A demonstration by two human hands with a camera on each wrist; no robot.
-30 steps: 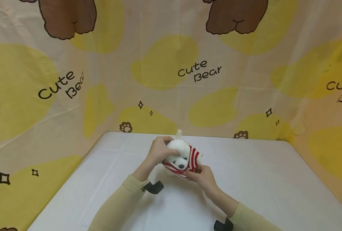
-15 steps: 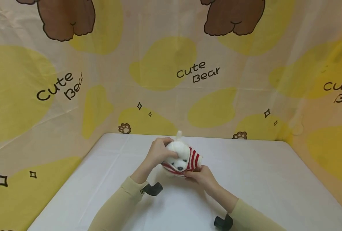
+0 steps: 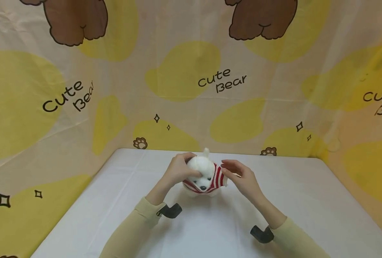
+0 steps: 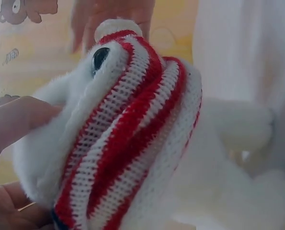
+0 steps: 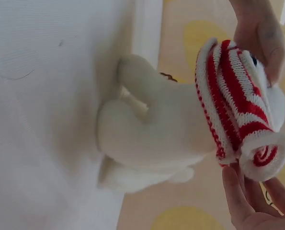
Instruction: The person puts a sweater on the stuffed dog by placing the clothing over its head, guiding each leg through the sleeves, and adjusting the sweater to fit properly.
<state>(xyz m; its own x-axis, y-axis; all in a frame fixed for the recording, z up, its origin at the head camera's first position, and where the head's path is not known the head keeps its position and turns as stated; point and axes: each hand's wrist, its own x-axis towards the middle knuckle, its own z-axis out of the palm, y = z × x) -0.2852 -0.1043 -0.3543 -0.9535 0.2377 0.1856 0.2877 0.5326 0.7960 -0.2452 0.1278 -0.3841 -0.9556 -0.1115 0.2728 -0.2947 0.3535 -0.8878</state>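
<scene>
A white plush animal [image 3: 201, 164] with dark eyes and a black nose faces me at mid-table. A red-and-white striped knit sweater [image 3: 218, 178] is bunched round its head and neck. My left hand [image 3: 178, 169] grips the head from the left, thumb over the brow. At the right side, my right hand [image 3: 244, 179] touches the sweater with thumb and fingers apart. The right wrist view shows its fingers [image 5: 234, 194] along the knit beside a white-rimmed sleeve end [image 5: 263, 155]. Below the sweater the plush body [image 5: 176, 122] is bare, its legs down at the tabletop.
A white-covered table [image 3: 294, 200] lies under the toy. Behind and at both sides hangs a yellow-and-cream curtain [image 3: 178, 107] printed with brown bears and lettering. Black curved wrist mounts [image 3: 171, 210] stick out from the beige sleeves [image 3: 132, 225].
My right hand has let go of the sweater's lower edge and moved up and right to its right side. The toy has shifted slightly right; my left hand keeps its grip.
</scene>
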